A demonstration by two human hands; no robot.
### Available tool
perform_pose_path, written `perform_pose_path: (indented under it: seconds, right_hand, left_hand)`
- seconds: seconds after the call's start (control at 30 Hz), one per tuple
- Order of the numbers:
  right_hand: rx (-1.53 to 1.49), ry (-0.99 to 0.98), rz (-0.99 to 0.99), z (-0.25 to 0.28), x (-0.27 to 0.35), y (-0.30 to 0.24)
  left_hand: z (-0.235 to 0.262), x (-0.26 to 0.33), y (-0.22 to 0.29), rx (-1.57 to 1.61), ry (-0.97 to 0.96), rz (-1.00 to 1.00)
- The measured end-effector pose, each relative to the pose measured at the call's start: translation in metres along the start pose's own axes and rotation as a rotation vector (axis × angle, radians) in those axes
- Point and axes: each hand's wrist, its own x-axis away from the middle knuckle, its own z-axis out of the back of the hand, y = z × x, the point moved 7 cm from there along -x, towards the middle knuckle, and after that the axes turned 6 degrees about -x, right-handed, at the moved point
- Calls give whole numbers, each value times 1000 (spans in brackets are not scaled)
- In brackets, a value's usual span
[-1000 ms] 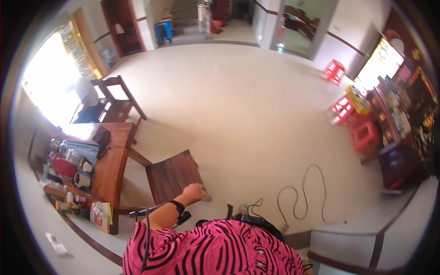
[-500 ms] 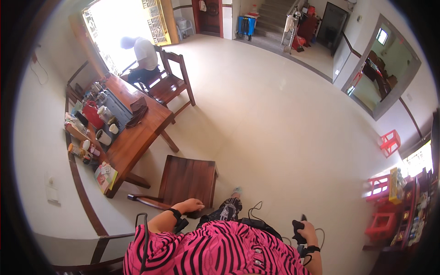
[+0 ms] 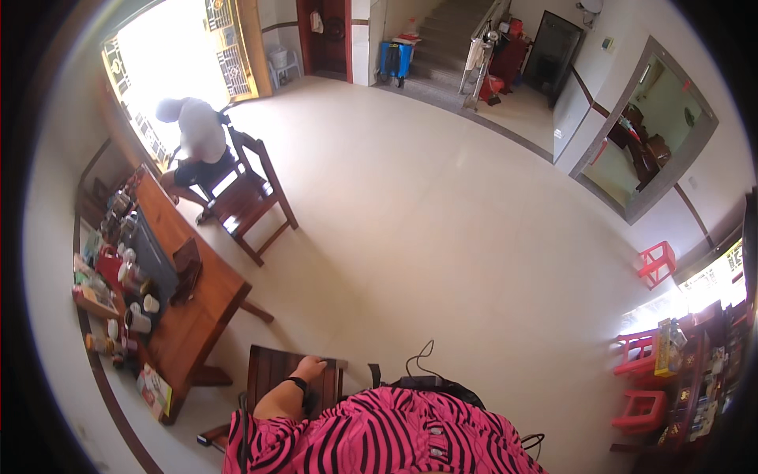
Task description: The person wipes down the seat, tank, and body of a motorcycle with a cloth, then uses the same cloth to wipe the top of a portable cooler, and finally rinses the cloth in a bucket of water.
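Observation:
My left hand [image 3: 309,368] is over the seat of a dark wooden chair [image 3: 268,365], close to its far right corner. Its fingers look curled together with nothing visible in them, and I cannot tell whether they touch the seat. A black band [image 3: 297,383] circles that wrist, and a dark object below it is partly hidden by my arm. My right hand is out of sight, with only a black cable loop [image 3: 534,441] showing by my right side.
To the left is a wooden table [image 3: 212,304] crowded with jars, cups and a dark cloth. Beyond it a person [image 3: 201,134] sits bent forward on another wooden chair [image 3: 245,201]. Red stools [image 3: 638,411] and a packed shelf [image 3: 691,387] line the right. Stairs [image 3: 450,39] rise at the back.
The whole view has shifted, so the table and near chair sit lower in it. My right hand, which held a small black thing, has left the view. My left hand stays over the chair.

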Motion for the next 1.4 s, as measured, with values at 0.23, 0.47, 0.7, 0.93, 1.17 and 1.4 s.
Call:
perform_pose_path:
  seconds: [0.23,0.47,0.7,0.93,1.17,1.4]
  right_hand:
    - [52,-114,122,55,-123,-132]
    - [188,-176,393,152,-222,-351]
    - [462,33,568,240,-312,-582]
    - [350,-92,761,205,-356,-713]
    - [377,-243,467,179,-457,-695]
    - [310,-210,318,219,-509,-789]
  left_hand:
    - [62,-115,125,-74,127,-177]
    - [80,-160,66,425,110,258]
    - [109,-159,40,780,244,529]
    - [158,-222,12,788,68,681]
    - [308,-407,-11,593,229,522]
    - [468,-600,79,714,330,289]
